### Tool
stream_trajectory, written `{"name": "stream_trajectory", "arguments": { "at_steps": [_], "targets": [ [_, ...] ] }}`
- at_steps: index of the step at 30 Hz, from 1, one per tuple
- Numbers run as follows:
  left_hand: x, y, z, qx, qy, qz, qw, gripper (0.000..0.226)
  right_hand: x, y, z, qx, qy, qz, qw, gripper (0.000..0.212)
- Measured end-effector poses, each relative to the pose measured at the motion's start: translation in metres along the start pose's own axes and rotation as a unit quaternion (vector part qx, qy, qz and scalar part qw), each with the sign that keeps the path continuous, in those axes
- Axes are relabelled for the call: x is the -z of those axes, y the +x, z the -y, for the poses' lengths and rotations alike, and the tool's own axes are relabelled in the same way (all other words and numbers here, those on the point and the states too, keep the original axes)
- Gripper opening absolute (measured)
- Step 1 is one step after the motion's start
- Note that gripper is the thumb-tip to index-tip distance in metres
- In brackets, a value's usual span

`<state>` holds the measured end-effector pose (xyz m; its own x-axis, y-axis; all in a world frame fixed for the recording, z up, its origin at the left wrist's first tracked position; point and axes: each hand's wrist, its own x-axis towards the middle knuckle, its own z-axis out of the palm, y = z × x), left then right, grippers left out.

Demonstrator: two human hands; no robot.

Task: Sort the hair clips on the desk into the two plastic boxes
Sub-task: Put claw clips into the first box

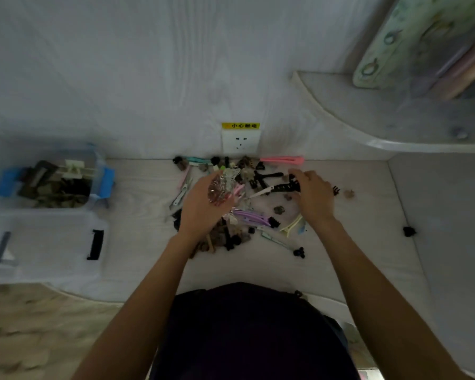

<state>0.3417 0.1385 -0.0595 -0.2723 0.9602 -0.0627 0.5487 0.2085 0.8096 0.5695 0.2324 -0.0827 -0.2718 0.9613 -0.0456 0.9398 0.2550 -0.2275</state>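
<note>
Far left, blue-latched box (56, 185) part-filled. Left hand (203, 204) cups clear glittery clips (222, 189), fingers curled. Clip pile (239, 209) mid-worktop (340, 256). Right hand (311, 197) pinches black claw clip (284, 187). Judged light, stiff, brittle; grip by body.

Heaped loosely mid-bench (272, 270): hair clips (247, 215) in black, brown, purple, pink, pale yellow and white, a few strays scattered right, one long pink clip (283, 159) against the back wall. Held in the left hand (203, 204), palm up: a bunch of clear and pinkish clips (221, 187). Gripped by the right hand (311, 192): a black claw clip (285, 187). At far left, the farther plastic box (93, 160), blue latches, partly filled with dark clips; just nearer, the second plastic box (52, 242), translucent, black latch.
</note>
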Motion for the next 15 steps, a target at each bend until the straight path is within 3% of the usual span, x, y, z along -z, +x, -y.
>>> {"name": "stream_trajectory", "arguments": {
  "at_steps": [7, 9, 11, 15],
  "targets": [
    [0.078, -0.004, 0.019, 0.022, 0.026, -0.055, 0.998, 0.057, 0.024, -0.009, 0.065, -0.054, -0.059, -0.046, 0.996, 0.047],
    [0.099, -0.003, 0.026, 0.011, 0.029, -0.067, 0.997, 0.055, 0.023, -0.010, 0.081, -0.062, 0.026, -0.088, 0.994, 0.048],
    [0.127, -0.004, 0.035, -0.008, 0.046, -0.085, 0.995, 0.054, 0.019, -0.009, 0.105, -0.055, 0.183, -0.096, 0.977, 0.047],
    [0.191, -0.003, 0.062, -0.023, 0.099, -0.138, 0.985, 0.057, 0.013, -0.001, 0.183, -0.082, 0.412, 0.026, 0.907, 0.039]
  ]
}}
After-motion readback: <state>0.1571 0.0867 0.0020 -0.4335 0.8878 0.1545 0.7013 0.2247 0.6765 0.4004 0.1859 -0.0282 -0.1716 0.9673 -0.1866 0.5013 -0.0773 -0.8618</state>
